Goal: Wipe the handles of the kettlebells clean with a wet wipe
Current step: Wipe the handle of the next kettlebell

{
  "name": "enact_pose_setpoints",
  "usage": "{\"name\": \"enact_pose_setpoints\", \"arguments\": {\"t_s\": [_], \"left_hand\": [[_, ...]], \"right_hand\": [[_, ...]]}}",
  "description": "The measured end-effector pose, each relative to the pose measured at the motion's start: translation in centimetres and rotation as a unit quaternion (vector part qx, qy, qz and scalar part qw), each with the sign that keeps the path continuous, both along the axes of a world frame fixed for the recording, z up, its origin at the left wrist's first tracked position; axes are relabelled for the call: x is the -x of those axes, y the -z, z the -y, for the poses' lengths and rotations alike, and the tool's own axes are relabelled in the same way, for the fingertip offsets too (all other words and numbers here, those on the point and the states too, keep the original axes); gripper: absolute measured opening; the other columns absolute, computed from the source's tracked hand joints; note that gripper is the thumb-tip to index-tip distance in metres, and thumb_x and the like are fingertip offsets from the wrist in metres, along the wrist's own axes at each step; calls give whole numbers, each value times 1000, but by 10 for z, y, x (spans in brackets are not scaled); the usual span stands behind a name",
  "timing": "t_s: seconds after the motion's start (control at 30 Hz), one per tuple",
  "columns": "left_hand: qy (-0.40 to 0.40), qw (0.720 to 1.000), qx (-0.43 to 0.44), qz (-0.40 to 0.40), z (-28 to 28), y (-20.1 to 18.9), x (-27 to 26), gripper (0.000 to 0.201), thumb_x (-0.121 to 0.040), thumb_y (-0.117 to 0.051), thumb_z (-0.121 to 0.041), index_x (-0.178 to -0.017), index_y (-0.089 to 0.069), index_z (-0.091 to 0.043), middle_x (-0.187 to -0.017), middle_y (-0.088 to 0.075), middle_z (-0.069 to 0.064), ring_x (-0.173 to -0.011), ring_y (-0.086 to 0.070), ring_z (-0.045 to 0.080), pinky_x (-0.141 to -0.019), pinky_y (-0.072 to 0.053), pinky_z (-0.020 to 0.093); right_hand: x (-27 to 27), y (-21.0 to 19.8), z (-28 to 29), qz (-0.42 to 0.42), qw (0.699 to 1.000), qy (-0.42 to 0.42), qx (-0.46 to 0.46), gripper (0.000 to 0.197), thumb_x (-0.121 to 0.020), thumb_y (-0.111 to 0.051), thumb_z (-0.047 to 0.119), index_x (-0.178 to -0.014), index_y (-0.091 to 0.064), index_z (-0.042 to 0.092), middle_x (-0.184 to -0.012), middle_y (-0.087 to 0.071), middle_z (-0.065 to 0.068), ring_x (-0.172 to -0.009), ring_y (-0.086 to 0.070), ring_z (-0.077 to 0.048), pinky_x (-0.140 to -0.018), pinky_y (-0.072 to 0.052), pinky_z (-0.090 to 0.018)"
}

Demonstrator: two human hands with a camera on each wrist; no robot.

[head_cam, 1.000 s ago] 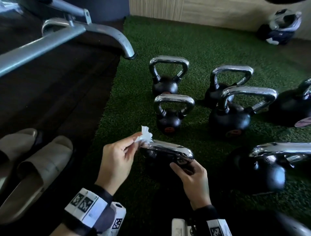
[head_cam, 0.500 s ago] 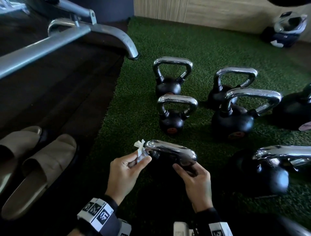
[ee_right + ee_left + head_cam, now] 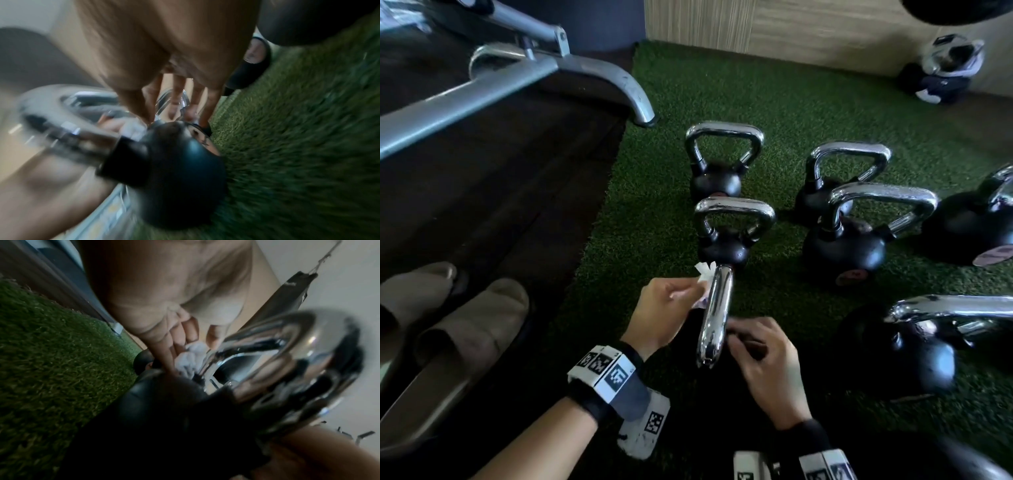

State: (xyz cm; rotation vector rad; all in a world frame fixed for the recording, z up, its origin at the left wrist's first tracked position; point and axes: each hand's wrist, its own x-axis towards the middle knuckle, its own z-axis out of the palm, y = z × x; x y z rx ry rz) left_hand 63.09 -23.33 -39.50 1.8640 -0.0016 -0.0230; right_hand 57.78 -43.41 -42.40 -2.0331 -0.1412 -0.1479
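Note:
The nearest kettlebell's chrome handle (image 3: 717,315) points away from me, and its black ball (image 3: 180,170) stands on the green turf. My left hand (image 3: 697,298) pinches a crumpled white wet wipe (image 3: 703,274) and presses it against the left side of the handle near its far end. The left wrist view shows the wipe (image 3: 190,356) between the fingertips and the blurred handle (image 3: 298,344). My right hand (image 3: 748,342) grips this kettlebell at the right foot of the handle, with its fingers (image 3: 174,104) reaching down onto the ball.
Several more black kettlebells with chrome handles stand on the turf (image 3: 654,205): two straight ahead (image 3: 734,219) (image 3: 722,150), others to the right (image 3: 876,205) (image 3: 962,308). A grey bench leg (image 3: 619,85) and beige slippers (image 3: 465,325) are on the dark floor at left.
The near kettlebell's handle has swung from lying across my view to pointing away from me. My left hand kept the wipe on it, and my right hand moved round with it.

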Motion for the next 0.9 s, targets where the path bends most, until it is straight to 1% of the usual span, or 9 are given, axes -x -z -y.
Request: {"name": "enact_pose_setpoints", "arguments": {"t_s": [0.1, 0.2, 0.3, 0.37, 0.5, 0.6, 0.77, 0.83, 0.9], "left_hand": [[-11, 1000, -23, -5, 1, -7, 5, 21, -98, -66, -31, -90, -83, -23, -70, -74, -11, -70, -68, -8, -70, -49, 14], [-23, 997, -70, 23, 4, -13, 4, 15, -97, -68, -20, -98, -83, -22, -75, -77, -13, -70, -69, -10, -65, -44, 3], [-14, 998, -53, 8, 2, -23, -4, 13, -94, -72, -16, -99, -83, -21, -85, -79, -13, -78, -71, -11, -67, -47, 2], [-25, 996, -51, 62, 2, -30, -7, 16, -91, -76, -17, -106, -81, -20, -97, -79, -13, -91, -71, -10, -77, -51, 6], [-9, 996, -33, 80, -1, -34, -7, 20, -95, -72, -24, -115, -78, -25, -108, -77, -17, -102, -71, -4, -91, -57, 22], [5, 999, 24, 31, -4, -32, -8, 22, -94, -73, -30, -115, -78, -26, -105, -79, -12, -95, -73, 2, -89, -57, 33], [-11, 991, 135, 23, -3, -42, 23, 18, -89, -78, -16, -107, -81, -17, -104, -80, 0, -101, -76, 19, -98, -57, 44], [5, 988, 156, 9, -6, -47, 28, 17, -87, -79, -12, -103, -82, -15, -101, -81, 5, -98, -77, 24, -94, -58, 44], [5, 984, 177, -17, -8, -53, 25, 16, -85, -79, -9, -100, -82, -10, -96, -80, 9, -93, -77, 26, -86, -63, 41]], "right_hand": [[-17, 6, -6, -99, 995, -28, 12, 75, -75, -80, 54, -144, -57, 37, -133, -61, 16, -120, -58, 5, -98, -44, -9], [-22, 9, -18, -123, 991, -37, 36, 66, -88, -79, 37, -149, -54, 29, -136, -62, 11, -123, -57, 1, -93, -35, 3], [-20, 14, -19, -119, 993, -25, 4, 60, -90, -78, 32, -147, -57, 27, -136, -62, 12, -126, -56, 3, -104, -41, -7], [-18, 18, -17, -122, 992, -15, -7, 59, -90, -78, 33, -145, -59, 27, -137, -63, 11, -125, -57, 7, -111, -45, -19], [-19, 17, -19, -143, 988, -6, -48, 61, -88, -80, 30, -144, -60, 23, -133, -63, 9, -112, -54, 25, -92, -39, 2], [-21, 18, -18, -153, 987, -8, -52, 61, -86, -82, 31, -142, -60, 25, -130, -62, 13, -107, -52, 29, -90, -38, 3], [-20, 18, -18, -137, 988, -5, -68, 82, -67, -75, 64, -138, -66, 24, -132, -65, 12, -120, -60, 8, -110, -48, -26], [-20, 18, -18, -135, 988, -9, -74, 85, -64, -71, 67, -138, -66, 25, -132, -65, 13, -120, -59, 9, -108, -46, -20], [-20, 17, -18, -140, 987, -13, -72, 65, -74, -79, 57, -132, -68, 32, -128, -65, 15, -115, -58, 16, -97, -44, -6]]}}
